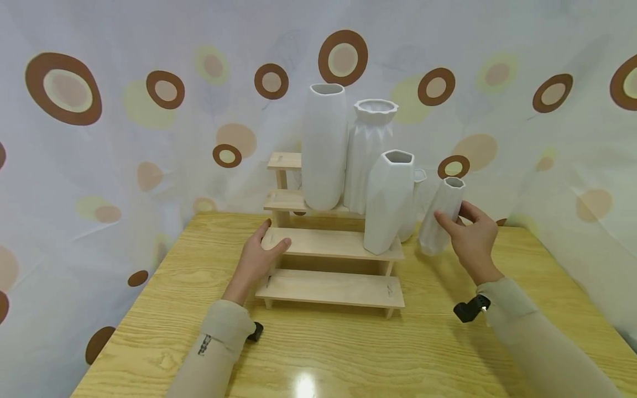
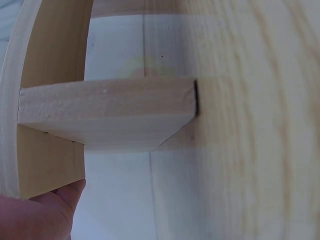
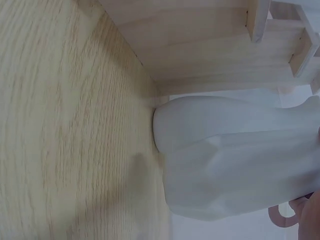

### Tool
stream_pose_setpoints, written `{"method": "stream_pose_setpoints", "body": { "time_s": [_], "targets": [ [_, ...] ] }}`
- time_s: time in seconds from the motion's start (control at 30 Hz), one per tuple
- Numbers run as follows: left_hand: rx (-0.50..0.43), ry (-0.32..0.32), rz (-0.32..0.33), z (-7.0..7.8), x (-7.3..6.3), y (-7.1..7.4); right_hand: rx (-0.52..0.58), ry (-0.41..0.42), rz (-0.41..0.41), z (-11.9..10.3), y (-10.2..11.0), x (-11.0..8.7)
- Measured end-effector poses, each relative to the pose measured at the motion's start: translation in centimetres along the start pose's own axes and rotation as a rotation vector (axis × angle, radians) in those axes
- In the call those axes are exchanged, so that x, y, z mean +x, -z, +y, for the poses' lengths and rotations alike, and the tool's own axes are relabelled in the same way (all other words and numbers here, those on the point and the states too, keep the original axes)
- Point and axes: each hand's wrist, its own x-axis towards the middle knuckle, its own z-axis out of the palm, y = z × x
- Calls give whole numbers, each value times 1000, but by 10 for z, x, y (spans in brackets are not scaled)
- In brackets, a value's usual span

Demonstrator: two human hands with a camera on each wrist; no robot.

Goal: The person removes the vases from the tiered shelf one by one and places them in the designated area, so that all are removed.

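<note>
My right hand (image 1: 475, 237) grips a small white faceted vase (image 1: 433, 235), thumb on its near side, and holds it tilted right of the stepped wooden shelf (image 1: 323, 241). In the right wrist view this vase (image 3: 240, 180) overlaps another white vase (image 3: 215, 117) standing on the table. My left hand (image 1: 256, 260) holds the shelf's left end, thumb over a lower step. From the left wrist, fingers (image 2: 60, 200) show at the end of a board (image 2: 50, 155). A larger angular white vase (image 1: 388, 204) stands at that step's right end.
On a higher step stand a tall smooth white vase (image 1: 323, 149) and a pleated white vase (image 1: 365, 155) with a wavy rim. The shelf rests on a wood-grain table (image 1: 318, 348). Behind it hangs a white sheet (image 1: 199, 33) printed with brown and yellow circles.
</note>
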Motion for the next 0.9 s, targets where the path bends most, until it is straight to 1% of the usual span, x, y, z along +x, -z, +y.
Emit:
{"method": "stream_pose_setpoints", "body": {
  "time_s": [0.37,0.5,0.7,0.9],
  "targets": [
    [-4,-2,-4,-2,-1,0,-27,-4,1,19,-12,14],
    [-4,3,-4,-2,-2,-1,-38,-24,-3,24,-14,18],
    [3,2,3,-2,-2,0,-31,-35,10,30,-19,26],
    [8,-14,5,0,-1,1,-11,-32,28,29,-23,33]
  ]
}}
